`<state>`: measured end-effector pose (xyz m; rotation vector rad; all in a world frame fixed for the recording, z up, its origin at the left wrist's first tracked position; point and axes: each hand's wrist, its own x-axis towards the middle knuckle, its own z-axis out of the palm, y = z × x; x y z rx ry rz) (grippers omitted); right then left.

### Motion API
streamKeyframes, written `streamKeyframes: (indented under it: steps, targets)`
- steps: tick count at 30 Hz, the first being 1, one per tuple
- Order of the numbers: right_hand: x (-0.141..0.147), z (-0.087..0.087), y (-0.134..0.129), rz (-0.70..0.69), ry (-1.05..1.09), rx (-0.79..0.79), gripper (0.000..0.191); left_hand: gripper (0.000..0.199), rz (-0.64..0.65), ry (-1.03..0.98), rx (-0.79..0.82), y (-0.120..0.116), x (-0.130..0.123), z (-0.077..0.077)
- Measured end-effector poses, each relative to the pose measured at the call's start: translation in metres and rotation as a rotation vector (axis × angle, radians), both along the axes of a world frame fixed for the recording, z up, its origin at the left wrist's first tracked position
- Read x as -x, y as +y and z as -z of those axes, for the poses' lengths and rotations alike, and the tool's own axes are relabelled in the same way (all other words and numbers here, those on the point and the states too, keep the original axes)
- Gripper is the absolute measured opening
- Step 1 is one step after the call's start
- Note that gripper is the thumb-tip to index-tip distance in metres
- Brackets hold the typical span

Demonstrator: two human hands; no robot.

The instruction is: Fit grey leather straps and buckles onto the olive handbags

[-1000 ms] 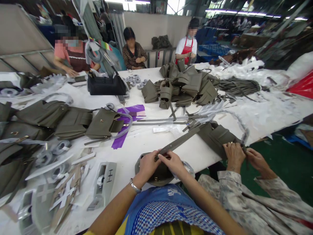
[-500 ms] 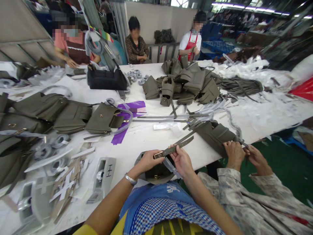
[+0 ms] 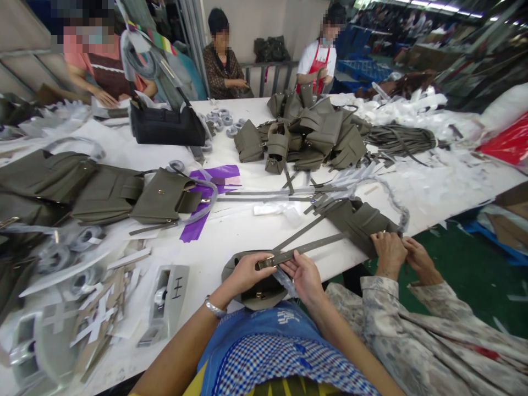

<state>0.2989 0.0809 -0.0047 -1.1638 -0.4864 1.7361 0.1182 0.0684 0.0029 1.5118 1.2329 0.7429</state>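
Observation:
An olive-green handbag [image 3: 268, 294] stands against my apron at the table's front edge, its gold clasp facing up. Above it runs a flat olive strap [image 3: 315, 243] with a gold buckle at its left end. My left hand [image 3: 247, 272] is closed on the strap at the buckle, thumb on top. With thumb and fingers, my right hand [image 3: 304, 273] pinches the same strap a little further right. Clear plastic wrapping [image 3: 285, 281] hangs between my hands over the bag. The strap's free end points right, toward a co-worker's bag.
At right, a co-worker's hands [image 3: 390, 253] work on another olive bag [image 3: 355, 220]. More olive bags [image 3: 305, 132] are heaped at the back. Finished-looking bags [image 3: 165, 195] lie left beside purple film [image 3: 210, 190]. Tape dispensers [image 3: 165, 302] and paper scraps stand front left. Several people sit opposite.
The strap has straightened and its free end now reaches further right and lies flatter. Both hands keep their hold. The whole view has shifted slightly.

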Motion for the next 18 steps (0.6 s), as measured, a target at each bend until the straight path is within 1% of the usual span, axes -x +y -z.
streamKeyframes:
  steps: [2, 5, 7, 9, 12, 14, 16, 18]
  targets:
    - [-0.003, 0.007, -0.003, 0.037, 0.058, 0.036, 0.02, 0.032, 0.022, -0.029, 0.026, 0.002, 0.002, 0.0]
    - [-0.007, 0.015, -0.006, 0.051, 0.08, 0.061, 0.019, 0.034, 0.056, -0.067, 0.049, 0.002, 0.003, 0.0]
    - [-0.008, 0.017, -0.006, 0.045, 0.07, 0.056, 0.021, 0.036, 0.09, -0.085, 0.069, 0.003, 0.005, 0.001]
    - [-0.008, 0.016, -0.007, 0.038, 0.044, 0.038, 0.024, 0.04, 0.144, -0.093, 0.127, 0.003, 0.006, 0.001]
    - [-0.007, 0.012, -0.007, 0.037, -0.035, 0.004, 0.029, 0.046, 0.205, -0.106, 0.219, 0.003, 0.007, 0.003]
    - [-0.006, 0.009, -0.007, 0.021, -0.128, -0.043, 0.03, 0.047, 0.192, -0.099, 0.23, 0.003, 0.007, 0.004]
    - [-0.006, 0.006, -0.007, -0.03, -0.246, -0.113, 0.031, 0.046, 0.178, -0.087, 0.234, 0.003, 0.006, 0.005]
    - [-0.006, 0.004, -0.008, -0.119, -0.365, -0.187, 0.032, 0.045, 0.17, -0.084, 0.246, 0.003, 0.006, 0.007]
